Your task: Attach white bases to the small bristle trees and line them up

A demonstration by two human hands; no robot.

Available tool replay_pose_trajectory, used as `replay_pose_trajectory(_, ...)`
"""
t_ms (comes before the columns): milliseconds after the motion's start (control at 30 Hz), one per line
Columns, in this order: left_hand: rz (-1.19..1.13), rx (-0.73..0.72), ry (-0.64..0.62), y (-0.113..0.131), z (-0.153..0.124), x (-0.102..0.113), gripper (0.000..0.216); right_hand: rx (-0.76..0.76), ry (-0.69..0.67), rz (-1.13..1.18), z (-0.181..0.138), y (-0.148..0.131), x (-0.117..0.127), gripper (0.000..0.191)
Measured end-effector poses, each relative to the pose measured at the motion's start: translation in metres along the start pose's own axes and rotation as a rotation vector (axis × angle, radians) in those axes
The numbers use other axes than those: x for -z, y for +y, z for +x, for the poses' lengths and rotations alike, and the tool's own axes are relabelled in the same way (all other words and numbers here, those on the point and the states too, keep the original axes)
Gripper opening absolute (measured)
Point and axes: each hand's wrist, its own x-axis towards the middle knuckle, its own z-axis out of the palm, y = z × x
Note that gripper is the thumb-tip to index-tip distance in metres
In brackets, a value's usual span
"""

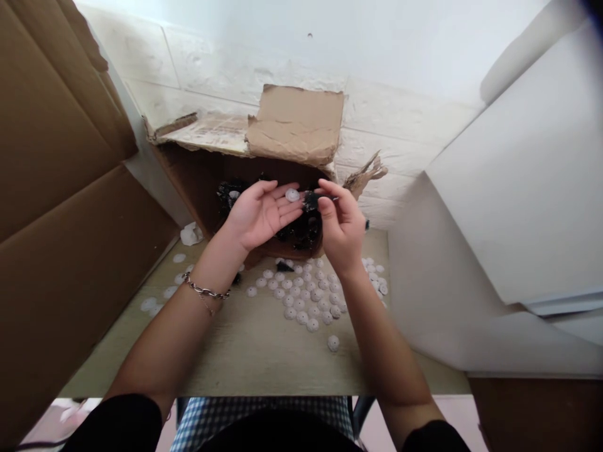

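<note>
My left hand [264, 216] is palm up with its fingers stretched out flat. A small round white disc [292, 195] with a dot at its middle lies on those fingers. Close beside them, my right hand [343, 226] pinches a dark green bristly tuft [311, 201] between thumb and fingers. The tuft's tip reaches the left fingertips. Both hands are in front of the open side of a torn cardboard box [183, 182], which holds more dark tufts [306, 232], partly hidden by my hands.
Many similar white discs [301, 304] are spread over the greenish table [264, 358], with a loose dark tuft [284, 267] among them. Crumpled white paper [191, 234] lies by the box. Large cardboard [70, 251] stands at left, white panels [509, 188] at right.
</note>
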Motion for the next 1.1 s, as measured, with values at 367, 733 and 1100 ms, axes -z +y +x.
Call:
replay_pose_trajectory(367, 0.112, 0.095, -0.186, -0.0028, -0.0104, -0.0093, 0.039, -0.051, 0.02, -0.008, 0.0042, 0.0023, 0.0102, 0.027)
replay_pose_trajectory(733, 0.143, 0.086, -0.176, -0.0052, -0.0088, -0.0076, 0.038, -0.074, 0.005, -0.002, 0.0039, 0.0009, 0.0089, 0.025)
replay_pose_trajectory(1100, 0.165, 0.083, -0.177, -0.006, -0.0082, -0.007, 0.037, -0.067, -0.034, -0.012, 0.0037, 0.0007, 0.01, 0.026)
